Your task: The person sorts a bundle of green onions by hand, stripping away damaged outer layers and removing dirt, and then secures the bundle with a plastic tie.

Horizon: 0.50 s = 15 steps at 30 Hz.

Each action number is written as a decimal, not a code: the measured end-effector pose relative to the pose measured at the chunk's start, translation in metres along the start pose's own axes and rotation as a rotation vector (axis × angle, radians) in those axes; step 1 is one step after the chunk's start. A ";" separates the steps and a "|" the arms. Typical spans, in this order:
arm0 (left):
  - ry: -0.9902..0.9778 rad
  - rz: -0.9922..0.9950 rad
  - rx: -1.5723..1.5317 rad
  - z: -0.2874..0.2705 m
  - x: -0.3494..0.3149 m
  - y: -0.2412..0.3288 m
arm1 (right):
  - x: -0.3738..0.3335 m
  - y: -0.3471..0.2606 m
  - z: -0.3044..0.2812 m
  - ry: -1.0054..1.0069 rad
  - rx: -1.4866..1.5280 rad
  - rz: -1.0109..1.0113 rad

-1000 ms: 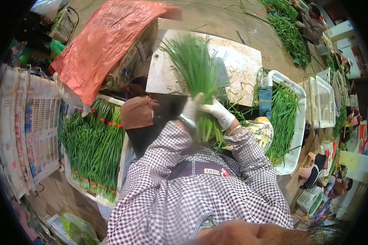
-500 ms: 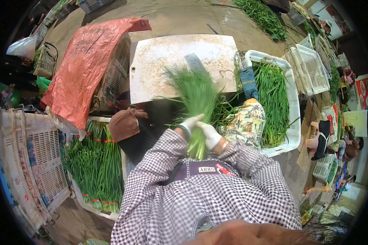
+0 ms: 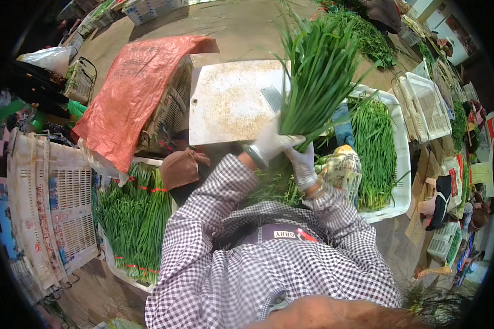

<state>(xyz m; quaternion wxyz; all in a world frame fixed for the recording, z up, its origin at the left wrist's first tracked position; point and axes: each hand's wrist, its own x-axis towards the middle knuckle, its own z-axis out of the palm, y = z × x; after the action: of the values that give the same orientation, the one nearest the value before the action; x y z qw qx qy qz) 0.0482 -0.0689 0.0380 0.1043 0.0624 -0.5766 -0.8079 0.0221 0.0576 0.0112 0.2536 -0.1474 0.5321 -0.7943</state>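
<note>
Big red plastic sheet (image 3: 134, 82), faint dark print across it, drapes ahead on the left; pale surface (image 3: 228, 101) beside it, right edge mostly blocked by greens. White crate (image 3: 403, 151) over right! And the leafy green bunch (image 3: 317, 82), up over that edge, long axis running away, slightly right, tips foremost! Left hand (image 3: 271, 143) closed round its lower part; right hand (image 3: 302, 165) half-curled against it, fingers partly hidden. Tiny lettered waist patch (image 3: 284, 234).
</note>
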 end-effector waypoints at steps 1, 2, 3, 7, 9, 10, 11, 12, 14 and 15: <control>-0.004 0.079 -0.014 -0.013 0.008 0.000 | 0.016 -0.010 0.012 -0.052 -0.050 -0.001; -0.033 0.065 0.001 -0.019 0.013 0.013 | 0.037 -0.010 0.009 -0.146 -0.137 -0.015; -0.046 0.053 0.024 -0.030 0.016 0.028 | 0.056 -0.009 0.010 -0.256 -0.217 -0.024; -0.028 0.202 0.777 -0.135 0.062 -0.062 | 0.127 0.086 -0.003 -0.454 -0.396 -0.016; 0.080 0.122 0.931 -0.170 0.063 -0.072 | 0.136 0.066 0.032 -0.512 -0.743 -0.021; 0.150 0.053 0.790 -0.176 0.061 -0.060 | 0.137 0.046 0.051 -0.535 -0.918 -0.027; 0.102 -0.010 0.601 -0.148 0.090 -0.064 | 0.151 0.044 0.018 -0.515 -0.648 0.047; 0.120 -0.100 0.444 -0.135 0.093 -0.056 | 0.159 0.046 0.006 -0.555 -0.344 0.128; 0.278 -0.238 0.166 -0.139 0.073 -0.010 | 0.184 0.030 0.040 -0.673 -0.135 0.150; 0.181 -0.190 0.349 -0.153 0.065 0.012 | 0.184 0.007 0.067 -0.648 -0.749 0.065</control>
<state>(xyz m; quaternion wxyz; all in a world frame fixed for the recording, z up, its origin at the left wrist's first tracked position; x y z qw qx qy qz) 0.0198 -0.2288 0.0009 0.0666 0.2058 -0.6875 -0.6932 -0.0948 -0.0995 0.0247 0.3602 -0.4510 0.6791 -0.4536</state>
